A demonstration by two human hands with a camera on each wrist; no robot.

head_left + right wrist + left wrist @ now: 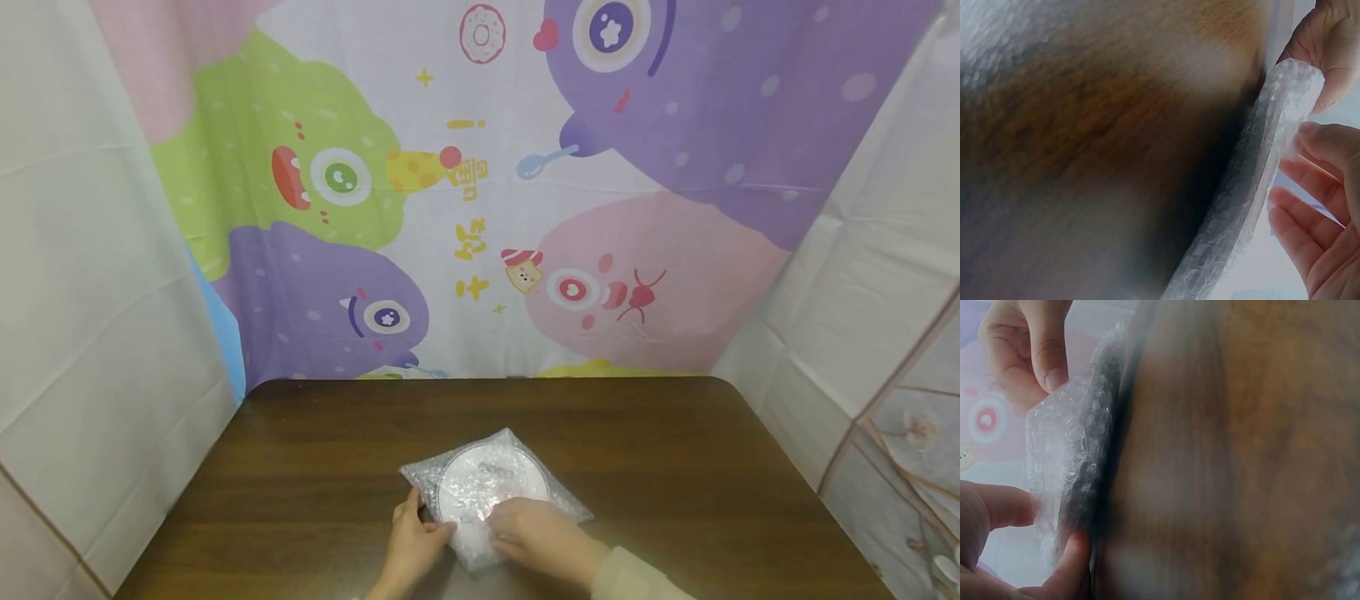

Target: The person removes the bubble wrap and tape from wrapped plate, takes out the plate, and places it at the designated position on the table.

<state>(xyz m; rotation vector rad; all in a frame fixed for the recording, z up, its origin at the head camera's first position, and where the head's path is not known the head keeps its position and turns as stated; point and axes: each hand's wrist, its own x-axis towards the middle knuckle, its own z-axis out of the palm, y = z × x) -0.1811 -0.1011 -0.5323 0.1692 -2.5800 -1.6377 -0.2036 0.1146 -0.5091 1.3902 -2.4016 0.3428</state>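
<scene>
A flat, squarish bubble wrap package [506, 439] lies on the brown table, with a round white plate-like disc [467, 477] showing through it. My left hand [414, 537] grips the package's left edge, its thumb on the top face and a finger [1077, 556] low at the side. Over the near right part of the disc, my right hand [546, 535] has its thumb and curled fingers [1294, 165] at the wrap's upper surface, pinching at it. From above, the back of that hand hides its fingertips.
The dark wood table [315, 442] extends round the package. A cartoon-printed cloth [480, 333] hangs behind its far edge, and pale sheets [105, 333] hang at both sides.
</scene>
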